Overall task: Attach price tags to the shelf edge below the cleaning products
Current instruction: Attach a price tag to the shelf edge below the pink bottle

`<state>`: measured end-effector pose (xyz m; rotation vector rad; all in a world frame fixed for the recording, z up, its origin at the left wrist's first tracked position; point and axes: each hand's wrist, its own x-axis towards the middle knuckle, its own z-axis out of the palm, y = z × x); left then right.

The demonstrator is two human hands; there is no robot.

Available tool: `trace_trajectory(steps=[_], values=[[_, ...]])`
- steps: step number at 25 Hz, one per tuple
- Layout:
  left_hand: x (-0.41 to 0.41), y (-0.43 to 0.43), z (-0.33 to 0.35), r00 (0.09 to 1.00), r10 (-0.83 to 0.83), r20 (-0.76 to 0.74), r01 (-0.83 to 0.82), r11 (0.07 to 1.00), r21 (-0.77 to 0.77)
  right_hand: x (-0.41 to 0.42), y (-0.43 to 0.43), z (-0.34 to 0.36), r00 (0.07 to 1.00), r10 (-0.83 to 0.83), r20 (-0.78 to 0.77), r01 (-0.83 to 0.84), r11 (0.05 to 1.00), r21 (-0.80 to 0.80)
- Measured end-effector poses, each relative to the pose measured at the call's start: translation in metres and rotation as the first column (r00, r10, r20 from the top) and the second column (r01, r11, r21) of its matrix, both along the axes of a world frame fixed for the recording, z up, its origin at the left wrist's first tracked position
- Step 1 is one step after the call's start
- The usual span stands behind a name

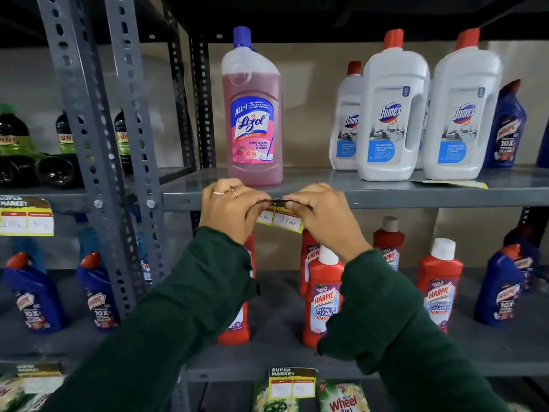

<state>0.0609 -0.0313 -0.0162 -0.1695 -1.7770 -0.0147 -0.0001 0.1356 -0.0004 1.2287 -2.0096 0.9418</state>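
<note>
A yellow price tag [280, 220] with white handwritten boxes hangs against the grey shelf edge [386, 200], right below the pink Lizol bottle [252, 114]. My left hand [228, 209] pinches the tag's upper left part and my right hand [323, 215] pinches its upper right part, both pressed to the edge. The top of the tag is hidden behind my fingers. Both arms wear dark green sleeves.
White Domex bottles [392, 108] stand right of the Lizol, with another loose tag [448, 183] lying on the shelf beneath them. Red Harpic bottles [325, 295] fill the lower shelf. Tags hang on the left rack [26, 217] and the lower shelf edge [292, 383].
</note>
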Motion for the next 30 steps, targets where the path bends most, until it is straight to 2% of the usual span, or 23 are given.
trace_trajectory(steps=[3, 8, 14, 20, 26, 30], values=[[0.005, -0.004, -0.006, 0.998, 0.033, 0.06, -0.034, 0.999, 0.006, 0.001, -0.009, -0.004, 0.998, -0.028, 0.058, 0.029, 1.0, -0.008], [0.001, -0.006, -0.015, 0.991, 0.096, 0.095, -0.105, 0.99, 0.095, -0.004, -0.021, -0.014, 0.996, -0.087, 0.007, 0.087, 0.994, -0.068], [-0.004, -0.01, -0.012, 0.983, 0.062, 0.171, -0.087, 0.986, 0.141, 0.001, -0.026, -0.017, 0.987, -0.163, -0.007, 0.163, 0.985, -0.056], [-0.004, -0.012, -0.015, 0.986, 0.017, 0.167, -0.046, 0.984, 0.172, 0.005, -0.036, -0.019, 0.975, -0.222, -0.008, 0.22, 0.97, -0.102], [-0.005, -0.014, -0.005, 0.99, -0.009, 0.144, -0.021, 0.978, 0.207, 0.004, -0.041, -0.008, 0.976, -0.207, 0.074, 0.218, 0.957, -0.19], [-0.01, -0.014, 0.0, 0.992, -0.003, 0.129, -0.027, 0.973, 0.23, 0.001, -0.045, -0.004, 0.976, -0.209, 0.065, 0.218, 0.949, -0.229]])
